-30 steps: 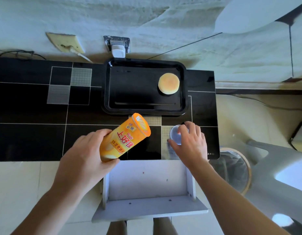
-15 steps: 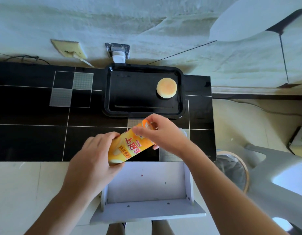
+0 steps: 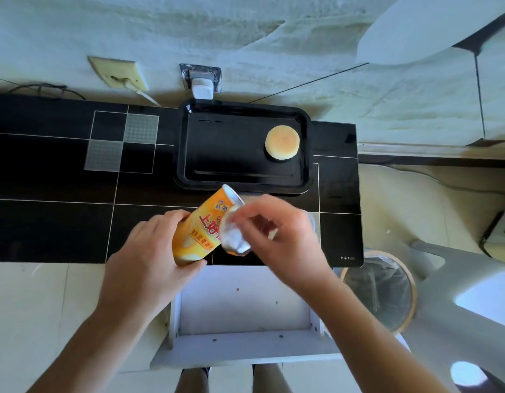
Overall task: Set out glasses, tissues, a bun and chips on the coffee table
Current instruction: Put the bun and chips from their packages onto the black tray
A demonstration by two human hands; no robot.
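Gripping hand: the left hand [image 3: 149, 259] is curled round the lower half of the chips can [image 3: 203, 228], which is held tilted above the near edge of the coffee table [image 3: 52, 228], its top pointing away and to the right.
Peeling hand: a silvery foil seal [image 3: 235, 235] is pinched by the right hand [image 3: 279, 236], just beside the can's upper part; the hand is blurred, so it cannot be told whether the seal is joined to the can.
Can looks: an orange-yellow tube with red and white printed characters and a pale rim at its top end.
Seal looks: round, crinkled and shiny, with an orange trace along its lower edge.
Near surroundings: a white stool [image 3: 245, 321] is seen below the hands, against the table's near edge; a round bin [image 3: 381, 290] lined with a clear bag and a grey plastic chair [image 3: 467, 296] stand to the right on the floor.
Partly hidden: a clear glass [image 3: 310, 222] on the table is mostly covered by the right hand.
Table: black and glossy, marked with white lines and grey squares.
Farther on: a black tray [image 3: 240, 177] lies on the table beyond the can, and a round, golden bun [image 3: 282, 142] is set in its right part, well apart from both hands.
Wall: a white plug [image 3: 202, 90] in a socket is seen behind the tray.
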